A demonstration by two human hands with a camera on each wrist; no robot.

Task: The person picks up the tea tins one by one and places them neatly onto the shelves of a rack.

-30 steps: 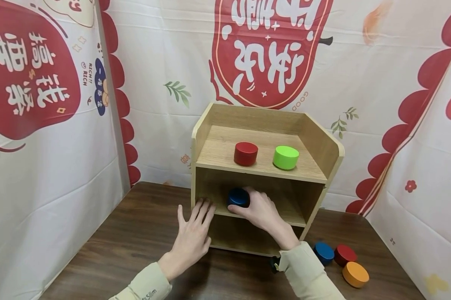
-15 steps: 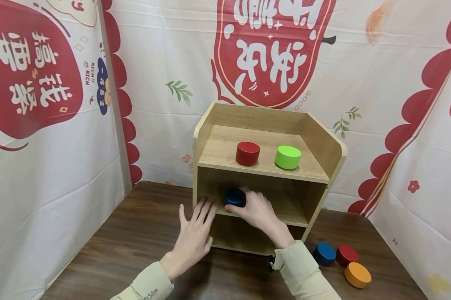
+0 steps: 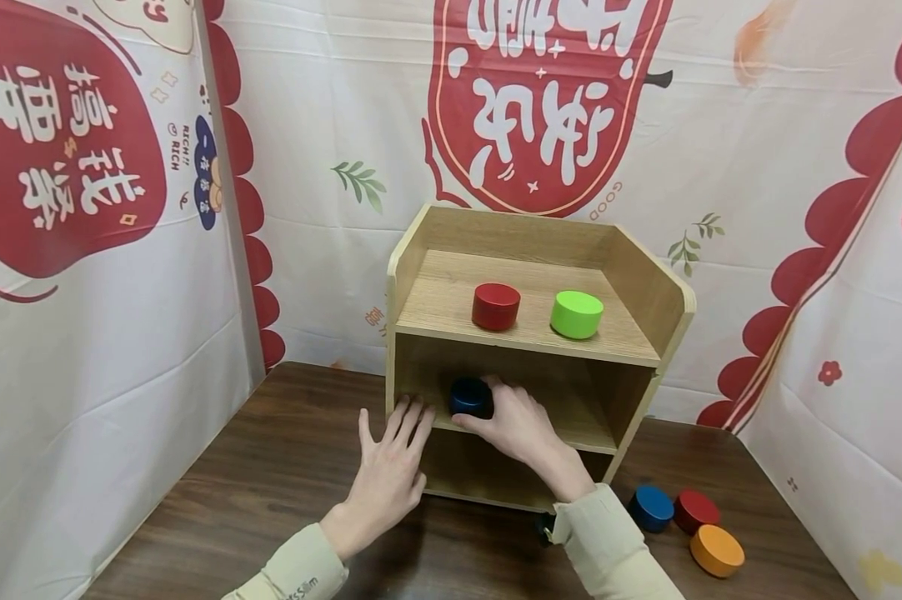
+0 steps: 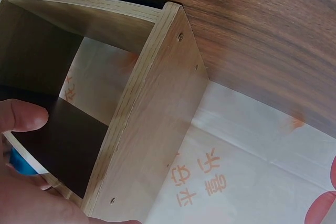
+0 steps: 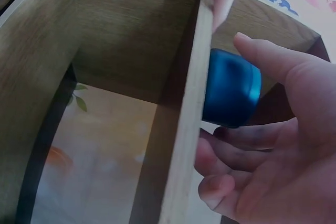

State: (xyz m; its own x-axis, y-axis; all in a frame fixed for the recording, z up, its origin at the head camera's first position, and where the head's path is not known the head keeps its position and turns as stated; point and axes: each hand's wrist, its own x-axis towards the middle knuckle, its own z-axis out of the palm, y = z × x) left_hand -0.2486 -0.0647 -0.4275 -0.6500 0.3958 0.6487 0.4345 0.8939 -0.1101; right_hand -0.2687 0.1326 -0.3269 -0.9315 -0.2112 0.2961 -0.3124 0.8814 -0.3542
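A dark blue cylinder block (image 3: pixel 471 397) stands on the middle shelf of a small wooden shelf unit (image 3: pixel 529 340), left of its centre. My right hand (image 3: pixel 522 425) holds it from the right, thumb in front and fingers curled behind. In the right wrist view, thumb and fingers lie on opposite sides of the same blue block (image 5: pixel 231 88). My left hand (image 3: pixel 385 477) has its fingers extended and rests on the unit's left side near the middle shelf's front edge. The left wrist view shows its thumb (image 4: pixel 26 116) over the lower compartment.
A red cylinder (image 3: pixel 496 307) and a bright green cylinder (image 3: pixel 576 315) stand on the top shelf. Right of the unit, a blue (image 3: pixel 652 508), a red (image 3: pixel 695 511) and an orange cylinder (image 3: pixel 717 550) sit on the dark wooden table (image 3: pixel 271 467). Printed cloth (image 3: pixel 323 275) hangs behind and on both sides.
My right hand and the blue cylinder block have shifted slightly left along the middle shelf, then stayed put over the last half second. My left hand has kept its place.
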